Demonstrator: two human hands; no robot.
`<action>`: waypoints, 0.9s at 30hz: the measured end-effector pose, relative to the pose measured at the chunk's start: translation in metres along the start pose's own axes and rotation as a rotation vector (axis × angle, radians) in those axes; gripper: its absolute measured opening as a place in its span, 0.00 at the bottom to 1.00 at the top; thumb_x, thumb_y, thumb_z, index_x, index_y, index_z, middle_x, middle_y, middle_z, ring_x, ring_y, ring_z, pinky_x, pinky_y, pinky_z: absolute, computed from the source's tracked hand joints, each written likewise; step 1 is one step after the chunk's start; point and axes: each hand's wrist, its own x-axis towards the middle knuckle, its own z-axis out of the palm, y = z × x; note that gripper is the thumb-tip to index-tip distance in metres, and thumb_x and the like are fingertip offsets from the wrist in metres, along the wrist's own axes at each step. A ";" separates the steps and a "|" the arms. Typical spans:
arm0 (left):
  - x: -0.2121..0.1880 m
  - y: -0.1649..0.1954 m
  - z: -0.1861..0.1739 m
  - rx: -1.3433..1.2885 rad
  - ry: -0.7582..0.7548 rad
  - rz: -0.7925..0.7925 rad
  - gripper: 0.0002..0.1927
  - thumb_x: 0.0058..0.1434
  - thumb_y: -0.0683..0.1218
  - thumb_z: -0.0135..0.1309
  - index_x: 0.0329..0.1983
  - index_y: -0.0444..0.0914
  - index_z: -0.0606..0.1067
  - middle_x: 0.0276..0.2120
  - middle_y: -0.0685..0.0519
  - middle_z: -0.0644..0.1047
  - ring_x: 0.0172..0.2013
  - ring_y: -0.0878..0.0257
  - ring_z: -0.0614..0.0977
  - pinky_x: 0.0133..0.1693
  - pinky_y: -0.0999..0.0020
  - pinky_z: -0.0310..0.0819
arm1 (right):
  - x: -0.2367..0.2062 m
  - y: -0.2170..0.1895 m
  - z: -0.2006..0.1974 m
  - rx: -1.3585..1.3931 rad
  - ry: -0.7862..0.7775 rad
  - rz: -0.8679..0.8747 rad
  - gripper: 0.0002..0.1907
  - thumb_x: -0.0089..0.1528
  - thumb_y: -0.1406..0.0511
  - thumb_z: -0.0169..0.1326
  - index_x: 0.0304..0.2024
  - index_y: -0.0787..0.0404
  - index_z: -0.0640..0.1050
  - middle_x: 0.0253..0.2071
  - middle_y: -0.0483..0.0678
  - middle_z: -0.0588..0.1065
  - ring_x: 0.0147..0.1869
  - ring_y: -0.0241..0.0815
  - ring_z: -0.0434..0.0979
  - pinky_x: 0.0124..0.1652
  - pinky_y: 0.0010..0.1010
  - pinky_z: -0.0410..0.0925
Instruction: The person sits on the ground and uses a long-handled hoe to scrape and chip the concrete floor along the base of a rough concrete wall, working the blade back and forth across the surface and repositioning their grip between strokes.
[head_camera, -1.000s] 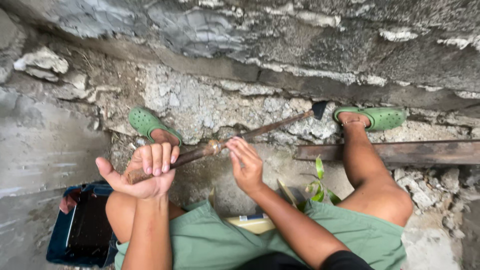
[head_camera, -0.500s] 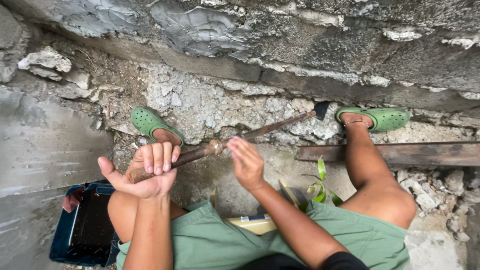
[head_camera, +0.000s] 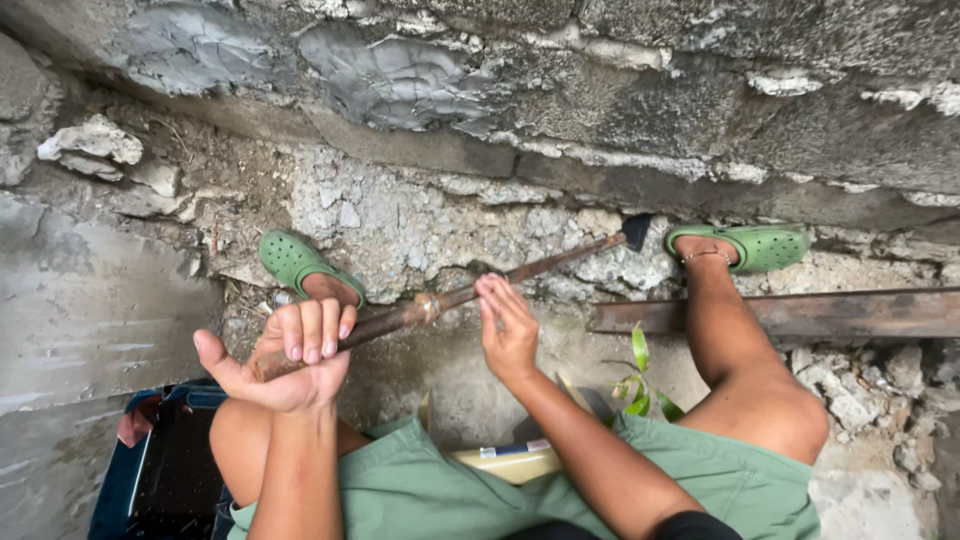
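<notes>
A long rusty metal bar (head_camera: 540, 268) with a dark flat blade end (head_camera: 636, 231) runs diagonally from lower left to upper right, its tip against the broken concrete at the foot of the wall. My left hand (head_camera: 285, 358) is wrapped around the bar's near end, palm up. My right hand (head_camera: 508, 326) grips the bar near its middle, just right of a rusty collar (head_camera: 427, 305). My knees are spread, and my feet in green clogs (head_camera: 298, 260) (head_camera: 752, 246) rest on the rubble either side of the bar.
A rough stone and mortar wall (head_camera: 560, 90) fills the top. Cracked concrete chunks (head_camera: 400, 220) lie under the bar. A rusty steel beam (head_camera: 800, 312) lies at the right. A small green plant (head_camera: 640, 380) grows between my legs. A dark blue container (head_camera: 150, 470) sits lower left.
My right hand has slid slightly along the bar and settled on it; the bar and my left hand stay nearly where they were.
</notes>
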 end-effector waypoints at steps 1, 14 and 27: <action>0.001 0.000 0.000 -0.012 -0.010 -0.008 0.45 0.62 0.83 0.29 0.15 0.40 0.62 0.16 0.54 0.65 0.25 0.61 0.68 0.40 0.67 0.58 | -0.001 -0.001 0.001 0.037 -0.011 -0.025 0.14 0.65 0.74 0.55 0.52 0.65 0.81 0.53 0.57 0.80 0.63 0.55 0.79 0.64 0.41 0.68; 0.000 -0.001 -0.001 -0.057 0.024 -0.021 0.46 0.61 0.83 0.30 0.15 0.39 0.62 0.16 0.54 0.64 0.25 0.61 0.67 0.38 0.67 0.58 | -0.004 -0.005 0.005 0.079 -0.046 -0.008 0.12 0.66 0.73 0.53 0.51 0.67 0.81 0.53 0.57 0.80 0.63 0.55 0.79 0.64 0.41 0.68; -0.002 -0.001 -0.001 -0.030 0.012 -0.023 0.45 0.60 0.83 0.32 0.15 0.40 0.63 0.16 0.55 0.64 0.25 0.62 0.66 0.39 0.68 0.57 | -0.006 0.025 0.006 0.090 -0.015 0.013 0.13 0.69 0.73 0.51 0.54 0.64 0.81 0.59 0.54 0.79 0.66 0.51 0.78 0.68 0.41 0.71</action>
